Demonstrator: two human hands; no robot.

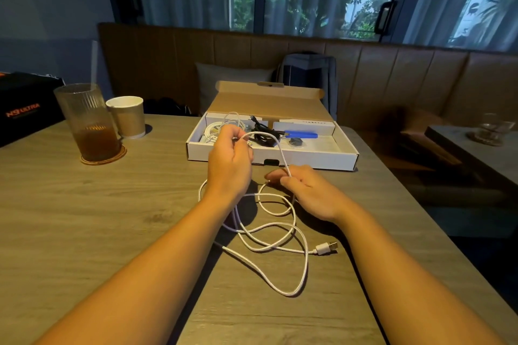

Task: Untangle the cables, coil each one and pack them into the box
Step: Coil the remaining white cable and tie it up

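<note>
A long white braided cable (283, 244) lies in loose loops on the wooden table, its USB plug (326, 248) resting to the right. My left hand (228, 165) is raised in front of the box and pinches one strand of it. My right hand (305, 190) rests lower on the table with another strand running between its fingers. Behind both hands stands the open white cardboard box (322, 158), lid tipped back. Inside it I see a coiled white cable (217, 129) at the left and a black cable (262, 131) in the middle.
A ribbed glass of brown drink (89, 123) on a coaster and a paper cup (127, 116) stand at the left. A black carton (25, 105) sits at the far left. A blue tool (301, 134) lies in the box. A padded bench runs behind the table.
</note>
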